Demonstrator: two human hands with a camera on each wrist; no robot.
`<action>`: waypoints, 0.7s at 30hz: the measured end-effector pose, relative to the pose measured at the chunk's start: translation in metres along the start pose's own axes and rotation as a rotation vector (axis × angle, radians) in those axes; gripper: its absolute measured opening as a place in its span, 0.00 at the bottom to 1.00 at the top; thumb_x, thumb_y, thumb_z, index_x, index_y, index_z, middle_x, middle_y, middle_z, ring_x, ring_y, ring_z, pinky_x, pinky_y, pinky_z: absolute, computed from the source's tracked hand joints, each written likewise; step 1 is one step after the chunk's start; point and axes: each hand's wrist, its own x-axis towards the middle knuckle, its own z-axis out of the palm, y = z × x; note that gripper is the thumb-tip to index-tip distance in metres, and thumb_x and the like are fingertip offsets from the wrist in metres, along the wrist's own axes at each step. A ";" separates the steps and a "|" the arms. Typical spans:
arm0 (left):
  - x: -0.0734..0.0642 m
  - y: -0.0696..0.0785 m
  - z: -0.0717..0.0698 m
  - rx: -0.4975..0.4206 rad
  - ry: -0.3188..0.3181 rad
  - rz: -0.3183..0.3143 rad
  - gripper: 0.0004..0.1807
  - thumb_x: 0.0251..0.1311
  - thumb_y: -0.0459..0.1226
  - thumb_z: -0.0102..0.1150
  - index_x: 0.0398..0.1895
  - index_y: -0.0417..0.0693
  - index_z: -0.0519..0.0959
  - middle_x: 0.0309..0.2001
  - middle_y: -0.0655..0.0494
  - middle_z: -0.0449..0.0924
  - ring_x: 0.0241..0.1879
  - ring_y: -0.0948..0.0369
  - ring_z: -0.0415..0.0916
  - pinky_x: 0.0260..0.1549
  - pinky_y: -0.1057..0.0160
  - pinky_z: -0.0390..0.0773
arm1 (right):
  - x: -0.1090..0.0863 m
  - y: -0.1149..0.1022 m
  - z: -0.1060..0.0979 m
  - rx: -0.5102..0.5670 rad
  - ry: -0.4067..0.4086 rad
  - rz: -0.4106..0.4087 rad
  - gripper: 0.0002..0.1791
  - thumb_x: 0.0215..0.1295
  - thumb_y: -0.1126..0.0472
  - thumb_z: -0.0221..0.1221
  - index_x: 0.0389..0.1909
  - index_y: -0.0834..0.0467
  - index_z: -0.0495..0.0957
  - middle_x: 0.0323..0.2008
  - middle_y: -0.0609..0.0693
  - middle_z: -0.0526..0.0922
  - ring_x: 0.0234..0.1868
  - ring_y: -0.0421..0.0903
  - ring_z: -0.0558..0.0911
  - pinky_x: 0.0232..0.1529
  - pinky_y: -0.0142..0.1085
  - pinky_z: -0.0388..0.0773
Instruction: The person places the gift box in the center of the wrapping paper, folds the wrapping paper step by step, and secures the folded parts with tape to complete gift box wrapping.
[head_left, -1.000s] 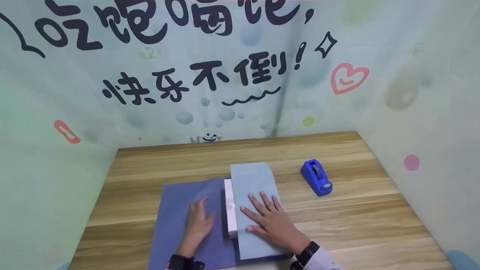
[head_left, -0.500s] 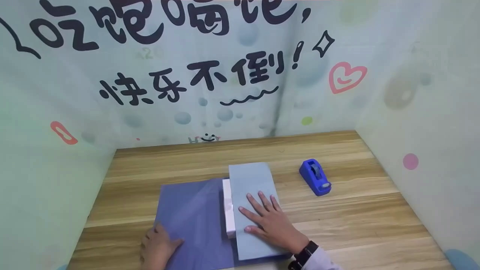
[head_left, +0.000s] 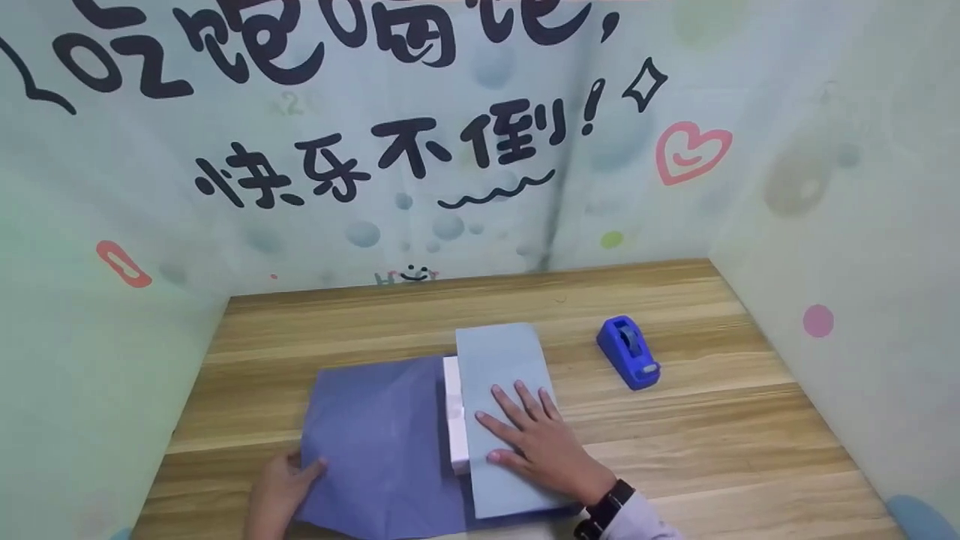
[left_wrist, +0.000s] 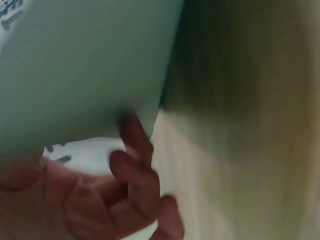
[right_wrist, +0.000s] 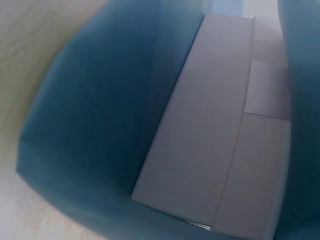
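Note:
A sheet of wrapping paper (head_left: 382,442) lies on the table, violet-blue on the left. Its light blue flap (head_left: 499,360) is folded over a white box (head_left: 456,420), whose left side shows from under it. My left hand (head_left: 281,487) pinches the paper's left edge between thumb and fingers and has it raised off the wood. In the left wrist view, curled fingers (left_wrist: 142,185) show at the paper's underside. My right hand (head_left: 536,450) presses flat on the flap with fingers spread. The right wrist view shows the box (right_wrist: 195,125) between two parts of the paper (right_wrist: 90,120).
A blue tape dispenser (head_left: 628,352) stands on the wooden table (head_left: 720,435), to the right of the paper. Printed cloth walls (head_left: 480,225) enclose the table at the back and on both sides.
My left hand has moved from over the paper near the box to its left edge, gripped it and lifted it slightly. The right hand has stayed on the flap.

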 end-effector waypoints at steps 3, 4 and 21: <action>-0.005 0.006 -0.010 -0.053 -0.011 0.015 0.21 0.61 0.45 0.54 0.36 0.29 0.75 0.23 0.50 0.73 0.25 0.57 0.70 0.26 0.62 0.69 | 0.000 0.000 0.000 0.005 -0.004 0.002 0.31 0.67 0.39 0.44 0.69 0.42 0.58 0.72 0.54 0.53 0.71 0.62 0.51 0.66 0.62 0.49; -0.007 0.010 -0.012 -0.074 -0.008 0.015 0.19 0.61 0.45 0.54 0.33 0.32 0.75 0.22 0.55 0.70 0.25 0.61 0.67 0.25 0.65 0.66 | 0.000 0.001 0.000 0.005 -0.001 0.000 0.30 0.67 0.39 0.44 0.69 0.43 0.59 0.72 0.54 0.53 0.71 0.63 0.51 0.66 0.62 0.49; -0.041 0.104 0.030 -0.747 -0.125 0.331 0.06 0.61 0.32 0.54 0.27 0.42 0.71 0.59 0.40 0.69 0.45 0.62 0.69 0.41 0.65 0.73 | -0.001 0.000 -0.001 0.027 0.014 -0.009 0.30 0.67 0.40 0.45 0.68 0.43 0.60 0.71 0.55 0.54 0.70 0.63 0.52 0.65 0.63 0.49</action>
